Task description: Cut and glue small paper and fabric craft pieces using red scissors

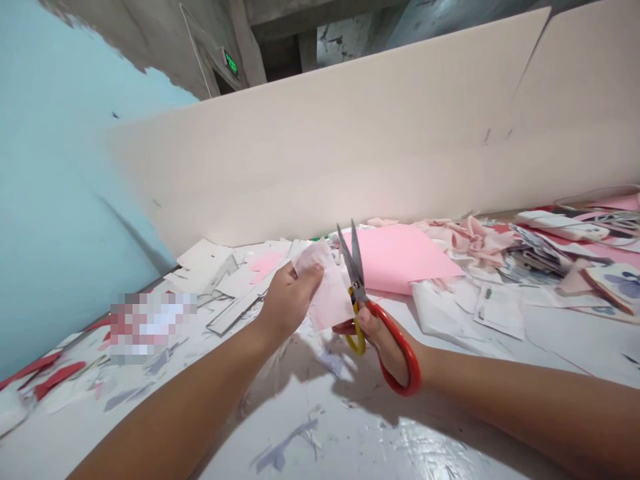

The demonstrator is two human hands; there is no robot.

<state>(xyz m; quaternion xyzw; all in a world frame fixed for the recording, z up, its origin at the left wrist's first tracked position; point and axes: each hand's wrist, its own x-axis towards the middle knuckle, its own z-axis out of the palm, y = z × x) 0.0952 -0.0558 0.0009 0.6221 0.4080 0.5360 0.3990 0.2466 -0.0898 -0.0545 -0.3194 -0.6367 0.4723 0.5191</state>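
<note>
Pale-pink sheet [327, 300] thumb-pinched in L hand [287, 299], R hand [387, 343] gripping scissors [359, 292] w/ blades [356, 260] up.

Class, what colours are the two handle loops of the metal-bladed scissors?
A red loop and a yellow loop, shown in the head view.

We can read no text; the green markings on the small lit sign [231, 63], in the upper left of the frame, are too small for us to make out.
</note>
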